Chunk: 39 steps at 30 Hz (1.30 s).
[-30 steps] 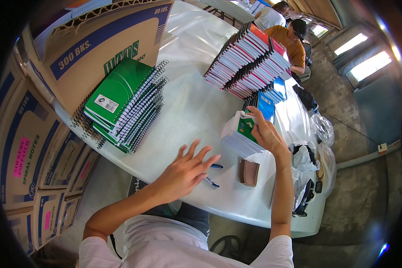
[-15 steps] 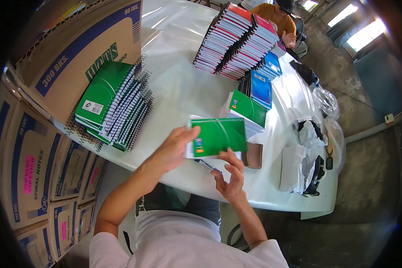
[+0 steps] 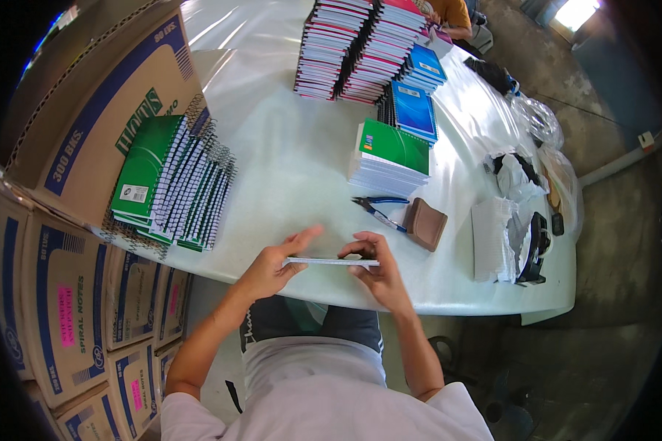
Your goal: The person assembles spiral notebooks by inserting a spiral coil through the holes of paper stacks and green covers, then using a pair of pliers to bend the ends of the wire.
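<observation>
Notebook (image 3: 320,261), edge-on, above the tabletop's (image 3: 272,176) near edge.
My left hand (image 3: 266,272) holds one end, one digit raised; my right hand (image 3: 381,273) curls round the other. Visible profile: thin, flat, whitish.

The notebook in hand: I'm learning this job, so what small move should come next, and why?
Probably tilt the notebook until its face is up: the left hand and right hand hold it near its ends, but it is edge-on to the camera, so its face hardly shows.
</observation>
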### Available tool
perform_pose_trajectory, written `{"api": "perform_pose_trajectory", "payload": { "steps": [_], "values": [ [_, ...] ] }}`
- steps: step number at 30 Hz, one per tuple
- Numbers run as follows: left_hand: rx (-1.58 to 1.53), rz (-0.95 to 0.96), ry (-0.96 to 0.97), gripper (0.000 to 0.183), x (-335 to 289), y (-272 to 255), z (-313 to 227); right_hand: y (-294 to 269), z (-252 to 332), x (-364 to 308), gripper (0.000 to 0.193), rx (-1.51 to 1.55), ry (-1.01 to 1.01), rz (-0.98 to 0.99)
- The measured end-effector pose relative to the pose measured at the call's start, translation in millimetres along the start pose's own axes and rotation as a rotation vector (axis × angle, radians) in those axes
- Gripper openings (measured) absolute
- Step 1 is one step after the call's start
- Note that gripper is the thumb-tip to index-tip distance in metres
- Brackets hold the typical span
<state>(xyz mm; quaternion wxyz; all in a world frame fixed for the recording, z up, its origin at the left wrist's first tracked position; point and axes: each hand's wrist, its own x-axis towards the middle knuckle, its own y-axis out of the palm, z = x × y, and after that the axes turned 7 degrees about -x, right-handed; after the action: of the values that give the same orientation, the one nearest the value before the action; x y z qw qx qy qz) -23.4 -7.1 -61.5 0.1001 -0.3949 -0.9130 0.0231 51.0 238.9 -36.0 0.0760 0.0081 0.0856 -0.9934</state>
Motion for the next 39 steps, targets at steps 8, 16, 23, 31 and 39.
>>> {"api": "perform_pose_trajectory", "payload": {
  "steps": [8,16,23,31,39],
  "values": [
    [0.401,-0.464,0.106,0.087,3.0,23.7,-33.7,31.4,-36.1,8.6,0.046,-0.013,-0.08,-0.219],
    [1.095,0.005,0.106,0.062,34.0,39.3,-49.3,-81.2,5.4,-9.6,0.032,-0.435,-0.222,-0.423],
    [1.003,0.025,0.169,0.052,48.8,46.0,-59.2,-371.4,-59.6,-78.4,0.037,-1.371,0.566,-0.755],
    [1.017,-0.017,0.147,0.05,37.0,41.4,-60.0,-324.9,-26.4,-54.3,0.023,-1.397,0.444,-0.868],
    [1.012,0.003,0.147,0.052,45.2,41.9,-53.5,-269.6,46.6,-60.3,0.023,-1.473,-0.163,-1.029]
  ]
}}
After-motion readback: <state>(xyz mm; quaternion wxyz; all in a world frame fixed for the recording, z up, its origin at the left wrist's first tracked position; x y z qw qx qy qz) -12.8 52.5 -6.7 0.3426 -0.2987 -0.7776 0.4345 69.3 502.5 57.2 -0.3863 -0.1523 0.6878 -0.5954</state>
